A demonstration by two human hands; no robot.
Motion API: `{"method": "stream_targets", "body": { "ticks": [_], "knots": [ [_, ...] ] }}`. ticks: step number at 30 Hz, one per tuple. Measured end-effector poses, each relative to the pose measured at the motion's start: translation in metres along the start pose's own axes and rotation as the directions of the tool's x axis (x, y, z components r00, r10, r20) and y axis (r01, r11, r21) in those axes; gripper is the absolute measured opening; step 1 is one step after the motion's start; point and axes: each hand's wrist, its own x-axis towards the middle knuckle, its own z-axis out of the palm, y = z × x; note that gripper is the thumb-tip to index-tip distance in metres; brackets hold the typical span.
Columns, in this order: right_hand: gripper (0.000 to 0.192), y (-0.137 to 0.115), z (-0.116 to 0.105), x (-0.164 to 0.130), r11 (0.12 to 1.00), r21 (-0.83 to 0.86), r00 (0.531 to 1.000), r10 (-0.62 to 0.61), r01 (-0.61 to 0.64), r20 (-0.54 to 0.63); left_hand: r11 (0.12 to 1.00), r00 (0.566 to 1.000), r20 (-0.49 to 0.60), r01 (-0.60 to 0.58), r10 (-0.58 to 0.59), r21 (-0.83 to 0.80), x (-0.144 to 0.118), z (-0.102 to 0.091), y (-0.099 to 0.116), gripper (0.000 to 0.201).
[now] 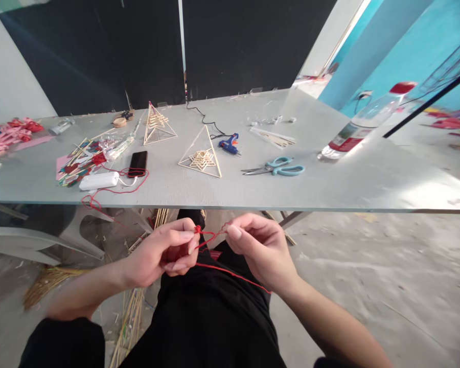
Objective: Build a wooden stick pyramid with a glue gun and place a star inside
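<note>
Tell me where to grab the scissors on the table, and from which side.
Take the scissors by the light blue loop handles at their right end, coming from above on the right. They lie flat on the table with the closed blades pointing left toward the straw pyramid, so the handles are probably the safe, roomy end.

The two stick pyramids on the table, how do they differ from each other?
The near pyramid stands toward the table's front edge, close to the glue gun; the far pyramid stands further back and left. The near pyramid's inner stick cluster sits low at its base; the far pyramid's sits higher, near its tip. Both are open frames of pale sticks, standing upright.
</note>
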Motion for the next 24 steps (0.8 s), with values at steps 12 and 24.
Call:
{"method": "stream_targets", "body": {
  "ticks": [12, 24],
  "knots": [
    [0.006, 0.006, 0.003, -0.013, 0.992, -0.01, 0.992, -0.124, 0.124, 0.025, 0.997, 0.982, 0.187, -0.024, 0.038, -0.078, 0.002, -0.005, -0.004, 0.026],
    [0.034, -0.021, 0.007, -0.01, 0.924, 0.319, 0.966, 0.151, -0.213, 0.208, 0.997, 0.999, 0.031, 0.015, -0.013, -0.08, 0.003, -0.006, 0.0, 0.03]
  ]
}}
